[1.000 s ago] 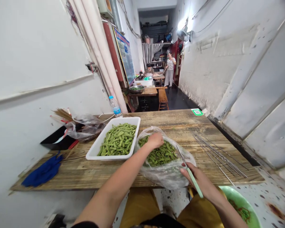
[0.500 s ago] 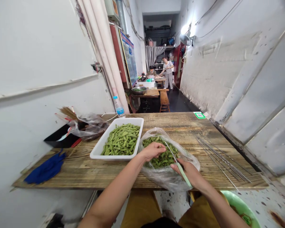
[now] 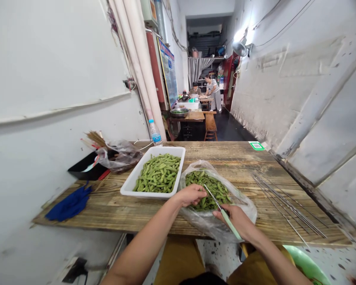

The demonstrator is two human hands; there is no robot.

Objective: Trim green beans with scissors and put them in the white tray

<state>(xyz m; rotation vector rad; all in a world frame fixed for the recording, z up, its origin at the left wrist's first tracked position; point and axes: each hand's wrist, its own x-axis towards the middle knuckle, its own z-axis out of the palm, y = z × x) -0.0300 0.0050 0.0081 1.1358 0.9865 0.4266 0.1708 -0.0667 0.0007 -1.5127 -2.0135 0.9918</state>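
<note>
Right fingers (image 3: 227, 208) around a green-handled tool (image 3: 230, 225), left fingers (image 3: 199, 193) near its tip, plastic bag (image 3: 209, 227) of green pods (image 3: 222, 190) below, white pod-filled tray (image 3: 150, 194) alongside, wooden bench (image 3: 225, 150)

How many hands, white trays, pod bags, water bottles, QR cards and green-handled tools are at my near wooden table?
Left hand and right hand: 2
White tray: 1
Pod bag: 1
Water bottle: 1
QR card: 1
Green-handled tool: 1
Total: 7

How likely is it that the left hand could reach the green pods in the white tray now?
Likely yes: the left hand is close by, and the white tray is open on top, its green pods uncovered; only the rim stands between.
</note>
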